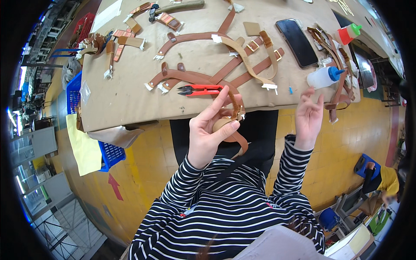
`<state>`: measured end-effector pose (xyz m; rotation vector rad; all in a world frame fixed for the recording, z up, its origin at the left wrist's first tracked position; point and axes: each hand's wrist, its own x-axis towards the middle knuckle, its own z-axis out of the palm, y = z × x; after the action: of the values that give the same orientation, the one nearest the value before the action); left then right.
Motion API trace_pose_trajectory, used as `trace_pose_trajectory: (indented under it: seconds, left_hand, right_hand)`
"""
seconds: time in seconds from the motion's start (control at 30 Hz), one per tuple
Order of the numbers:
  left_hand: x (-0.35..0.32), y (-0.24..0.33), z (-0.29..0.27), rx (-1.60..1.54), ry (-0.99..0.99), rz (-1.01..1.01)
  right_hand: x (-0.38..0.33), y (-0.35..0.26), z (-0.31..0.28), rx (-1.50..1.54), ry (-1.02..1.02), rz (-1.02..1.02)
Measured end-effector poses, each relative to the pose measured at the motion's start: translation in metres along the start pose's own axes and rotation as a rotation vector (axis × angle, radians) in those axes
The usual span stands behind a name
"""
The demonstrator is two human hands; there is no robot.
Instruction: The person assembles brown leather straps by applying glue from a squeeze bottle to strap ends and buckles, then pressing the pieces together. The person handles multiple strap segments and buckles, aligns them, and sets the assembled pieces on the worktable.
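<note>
My left hand [204, 138] pinches a brown leather strap [240, 141] between thumb and fingers at the table's front edge. The strap curls over in a loop, its tan underside showing, and one end hangs below the hand. My right hand [309, 118] is raised off to the right with fingers loosely apart and nothing visible in it. Just beyond it lies a translucent squeeze bottle [320, 78] with a blue nozzle cap. Red thread snips [203, 89] rest on the table beyond my left fingertips, beside more brown leather straps [190, 77].
Straps with gold buckles [253, 45] spread over the paper-covered table [130, 97]. A black phone [297, 42], a red bottle with a green cap [348, 34] and a hammer [180, 7] lie farther back. A blue basket [112, 155] stands left. A person in yellow [387, 182] is at far right.
</note>
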<state>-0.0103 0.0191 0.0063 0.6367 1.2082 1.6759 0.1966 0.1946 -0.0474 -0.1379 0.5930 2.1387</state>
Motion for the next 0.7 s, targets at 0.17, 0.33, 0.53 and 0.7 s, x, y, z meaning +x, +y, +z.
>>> trace_pose_trajectory:
  seconds: [0.17,0.33,0.53,0.7]
  left_hand:
    - [0.001,-0.003,-0.003,-0.113,-0.062,-0.015]
    - [-0.002,-0.006,-0.002,-0.137,-0.084,-0.004]
    - [-0.008,-0.005,-0.001,-0.099,-0.027,0.011]
    - [-0.010,-0.007,0.001,-0.136,0.036,0.029]
  right_hand:
    - [-0.026,0.032,-0.023,-1.240,0.067,-0.527]
    - [-0.017,0.051,-0.026,-2.488,-0.007,-0.884]
    - [0.016,0.032,-0.042,-2.626,0.201,-1.234]
    - [0.018,0.024,-0.046,-2.636,0.205,-1.225]
